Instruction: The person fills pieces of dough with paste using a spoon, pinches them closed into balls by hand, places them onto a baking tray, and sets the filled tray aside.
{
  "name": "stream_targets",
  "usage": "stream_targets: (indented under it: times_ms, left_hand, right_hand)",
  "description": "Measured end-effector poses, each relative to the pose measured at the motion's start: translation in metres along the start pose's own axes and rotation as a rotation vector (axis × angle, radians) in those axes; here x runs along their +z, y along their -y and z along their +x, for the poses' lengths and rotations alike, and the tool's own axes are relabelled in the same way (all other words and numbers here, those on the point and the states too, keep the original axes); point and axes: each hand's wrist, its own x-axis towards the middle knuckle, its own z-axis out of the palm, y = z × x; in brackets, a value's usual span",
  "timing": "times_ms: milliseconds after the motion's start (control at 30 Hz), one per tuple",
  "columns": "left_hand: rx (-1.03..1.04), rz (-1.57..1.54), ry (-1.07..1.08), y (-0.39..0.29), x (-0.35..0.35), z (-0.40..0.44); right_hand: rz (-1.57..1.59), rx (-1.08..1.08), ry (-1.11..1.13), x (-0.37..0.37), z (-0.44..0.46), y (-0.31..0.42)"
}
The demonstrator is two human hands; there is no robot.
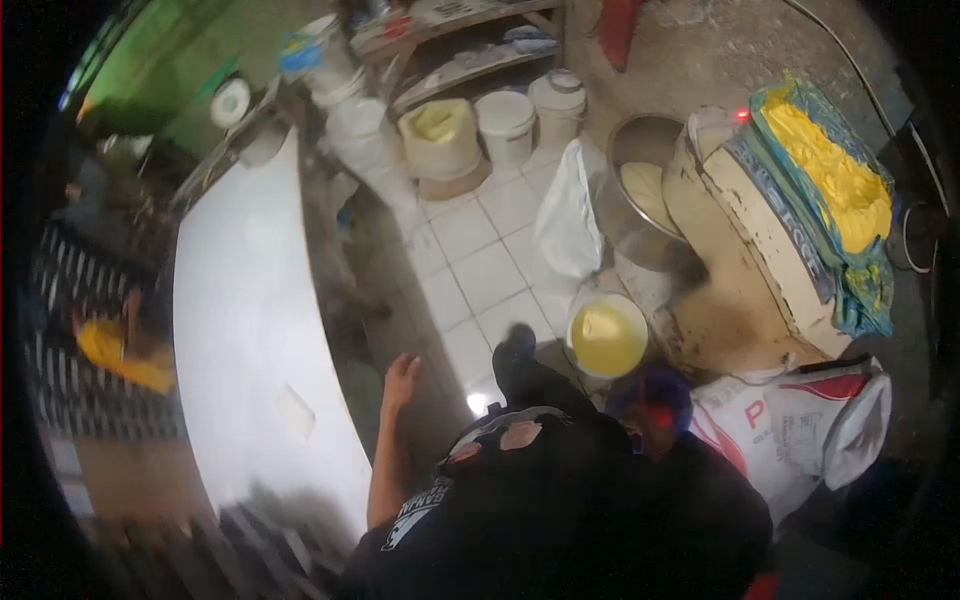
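Note:
My left hand [402,380] hangs over the floor beside the white table [250,330], fingers loosely apart and nothing in them. On the other side of my body, my right hand [655,432] is dim and in shadow, at a dark blue bowl [660,388] that it appears to grip; its fingers are hard to make out. Just beyond the bowl stands a white bucket [640,315] with yellow contents. Farther off, a large metal pot [640,247] holds something pale. A white sack [572,225] stands left of the pot.
Yellow material [835,165] lies in a blue-green bag on a worn box at right. A printed white sack [780,425] is near my right side. Buckets [505,120] line the far floor by a wooden shelf [470,65]. A person in yellow [115,350] is at far left.

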Motion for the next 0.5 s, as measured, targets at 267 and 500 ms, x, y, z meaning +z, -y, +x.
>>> stream_targets:
  times_ms: [267,500]
  left_hand:
    - [-0.279,-0.115,0.219,-0.019,-0.054,0.202]
    - [0.678,0.584,0.521,0.044,-0.131,0.489]
  right_hand:
    - [-0.511,-0.54,-0.226,-0.096,0.298,0.373]
    - [0.21,-0.629,-0.347,-0.157,0.332,0.618]
